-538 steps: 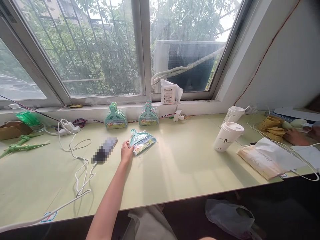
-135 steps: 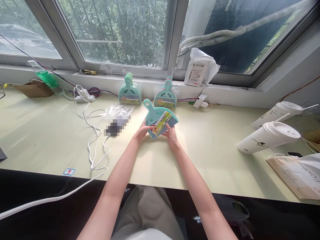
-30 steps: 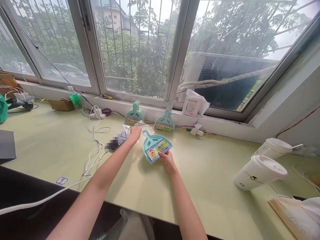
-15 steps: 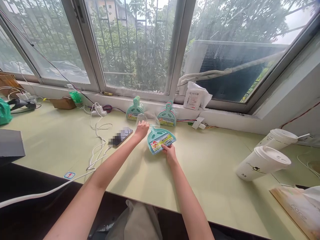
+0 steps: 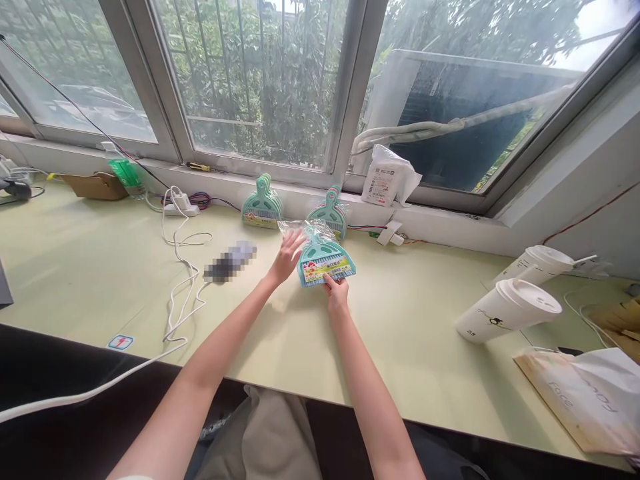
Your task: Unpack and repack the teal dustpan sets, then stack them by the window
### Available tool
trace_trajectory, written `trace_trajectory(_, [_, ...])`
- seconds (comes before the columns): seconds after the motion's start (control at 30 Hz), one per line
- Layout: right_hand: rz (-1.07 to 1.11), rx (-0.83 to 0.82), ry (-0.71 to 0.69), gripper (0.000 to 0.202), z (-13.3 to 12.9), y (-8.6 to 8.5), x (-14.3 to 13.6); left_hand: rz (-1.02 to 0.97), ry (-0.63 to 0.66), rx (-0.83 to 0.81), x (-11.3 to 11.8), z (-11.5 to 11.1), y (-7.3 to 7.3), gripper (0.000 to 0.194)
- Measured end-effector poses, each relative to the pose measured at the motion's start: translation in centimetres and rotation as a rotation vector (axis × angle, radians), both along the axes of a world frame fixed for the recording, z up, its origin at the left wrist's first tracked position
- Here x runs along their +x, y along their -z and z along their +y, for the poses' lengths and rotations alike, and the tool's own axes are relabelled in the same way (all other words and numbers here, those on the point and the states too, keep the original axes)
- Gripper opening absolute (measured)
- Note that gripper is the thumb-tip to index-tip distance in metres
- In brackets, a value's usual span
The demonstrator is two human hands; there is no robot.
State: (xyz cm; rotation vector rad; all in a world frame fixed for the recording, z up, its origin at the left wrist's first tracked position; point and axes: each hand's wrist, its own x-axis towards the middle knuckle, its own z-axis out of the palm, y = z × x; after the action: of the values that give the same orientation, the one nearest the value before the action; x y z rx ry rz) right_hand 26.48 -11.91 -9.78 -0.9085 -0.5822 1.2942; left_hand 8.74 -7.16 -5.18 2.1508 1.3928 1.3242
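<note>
Our right hand [image 5: 336,291] pinches the near edge of a teal dustpan set [image 5: 325,260], thumb and fingers clamped on its labelled bottom edge. Our left hand [image 5: 287,255] is spread, fingers apart, against the set's left side, where it touches a clear bag [image 5: 303,230] that lies over the handle end. So the set sits between the two hands, just beyond the right one and just right of the left one, low over the pale green surface [image 5: 380,333]; whether it rests flat there we cannot tell.

Just beyond the hands, two stacks of like sets lean against the window ledge: one stack [image 5: 261,205] past the left hand, the other stack [image 5: 330,212] straight behind the bag. Left of the left hand lies a phone [image 5: 230,261], blurred, with a white cable [image 5: 175,300] running from it toward us and off to the left. Farther left along the ledge we see a power strip [image 5: 177,207], a green bottle [image 5: 124,175] and a cardboard box [image 5: 93,185].

Beyond the right hand, on the sill, stands a white packet [image 5: 385,180]. Well to the right of that hand are two lidded paper cups [image 5: 505,310], and nearer us a paper bag [image 5: 580,393] at the surface's edge.
</note>
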Motion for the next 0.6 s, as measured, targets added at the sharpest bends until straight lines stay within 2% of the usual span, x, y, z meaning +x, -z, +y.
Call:
trace_trajectory(0.07, [0.017, -0.005, 0.011, 0.053, 0.0, 0.0, 0.2, -0.259, -0.245, 0.003, 1.0, -0.5, 0.6, 0.053])
trace_trajectory(0.1, [0.018, 0.006, 0.003, 0.053, 0.0, -0.1, 0.3, -0.419, -0.324, -0.052, 1.4, -0.6, 0.9, 0.058])
trace_trajectory(0.13, [0.015, 0.02, -0.012, 0.052, 0.0, -0.1, 0.5, -0.577, -0.329, -0.148, 1.7, -0.5, 1.2, 0.06])
trace_trajectory(0.17, [0.009, 0.031, -0.032, 0.052, 0.0, -0.2, 0.6, -0.716, -0.256, -0.269, 1.9, -0.4, 1.5, 0.059])
trace_trajectory(0.23, [-0.019, 0.049, -0.081, 0.05, 0.1, -0.2, 0.7, -0.919, 0.014, -0.479, 2.1, -0.2, 2.1, 0.054])
trace_trajectory(0.3, [-0.05, 0.052, -0.1, 0.049, 0.2, -0.2, 0.7, -1.023, 0.25, -0.569, 2.1, -0.3, 2.5, 0.046])
trace_trajectory(0.33, [-0.06, 0.047, -0.088, 0.048, 0.3, -0.1, 0.8, -1.048, 0.317, -0.591, 2.1, -0.5, 2.7, 0.042])
trace_trajectory(0.47, [-0.041, -0.024, 0.001, 0.045, 0.9, 0.1, 1.3, -0.993, 0.471, -0.784, 2.1, -1.5, 3.0, 0.036])
trace_trajectory(0.53, [-0.025, -0.031, -0.013, 0.044, 1.1, 0.2, 1.8, -0.972, 0.493, -0.832, 2.1, -1.7, 3.0, 0.038])
trace_trajectory(0.6, [-0.023, -0.006, -0.067, 0.043, 1.1, 0.1, 2.1, -1.003, 0.467, -0.798, 2.1, -1.6, 3.1, 0.043])
